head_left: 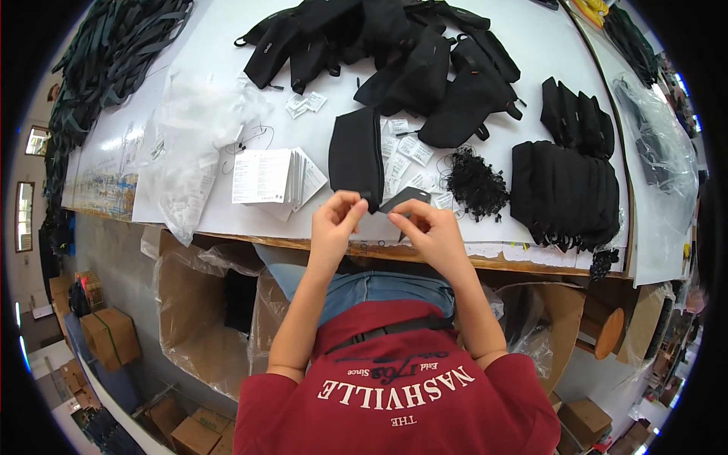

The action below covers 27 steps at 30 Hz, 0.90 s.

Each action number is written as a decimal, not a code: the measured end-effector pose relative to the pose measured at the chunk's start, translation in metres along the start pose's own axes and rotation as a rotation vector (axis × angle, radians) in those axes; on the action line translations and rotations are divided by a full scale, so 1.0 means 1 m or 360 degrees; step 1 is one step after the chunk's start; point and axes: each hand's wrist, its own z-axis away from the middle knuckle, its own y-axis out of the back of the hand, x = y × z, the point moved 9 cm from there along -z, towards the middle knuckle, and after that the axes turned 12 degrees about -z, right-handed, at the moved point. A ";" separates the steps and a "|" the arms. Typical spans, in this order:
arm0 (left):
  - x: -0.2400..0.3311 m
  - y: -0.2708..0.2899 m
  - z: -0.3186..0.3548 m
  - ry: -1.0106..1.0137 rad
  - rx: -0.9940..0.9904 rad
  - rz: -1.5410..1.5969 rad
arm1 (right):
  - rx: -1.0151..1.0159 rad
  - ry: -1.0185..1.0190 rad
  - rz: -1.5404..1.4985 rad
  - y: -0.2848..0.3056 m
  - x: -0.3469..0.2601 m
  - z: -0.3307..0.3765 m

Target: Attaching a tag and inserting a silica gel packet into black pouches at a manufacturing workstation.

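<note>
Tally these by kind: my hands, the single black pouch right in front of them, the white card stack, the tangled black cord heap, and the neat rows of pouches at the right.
Hands, left and right: 2
Black pouch: 1
White card stack: 1
Black cord heap: 1
Pouch rows: 2
Total: 7

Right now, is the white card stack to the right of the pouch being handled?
No, the white card stack lies left of the black pouch.
</note>
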 end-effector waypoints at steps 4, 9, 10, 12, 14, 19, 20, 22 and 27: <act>-0.020 0.008 0.032 0.0235 -0.0020 0.0144 | -0.0125 0.0085 0.0178 -0.023 -0.006 0.004; -0.032 0.013 0.045 0.0410 -0.0196 0.0275 | -0.0192 0.0198 0.0210 -0.035 -0.006 0.015; -0.030 0.014 0.046 0.0424 -0.0195 0.0136 | -0.0185 0.0261 0.0233 -0.035 -0.006 0.017; -0.024 0.011 0.044 0.0390 -0.0166 0.0121 | -0.0185 0.0319 0.0261 -0.036 -0.006 0.019; -0.024 0.011 0.043 0.0352 -0.0139 0.0101 | -0.0186 0.0426 0.0432 -0.038 -0.011 0.021; -0.013 0.014 0.042 0.0151 -0.0103 -0.0294 | -0.0198 0.0494 0.0670 -0.039 -0.013 0.022; -0.013 0.014 0.043 0.0156 -0.0101 -0.0293 | -0.0194 0.0517 0.0701 -0.040 -0.014 0.022; -0.009 0.014 0.043 0.0094 -0.0081 -0.0380 | -0.0198 0.0502 0.0656 -0.040 -0.012 0.022; -0.011 0.015 0.043 0.0015 -0.0064 -0.0257 | -0.0149 0.0354 0.0309 -0.038 -0.007 0.019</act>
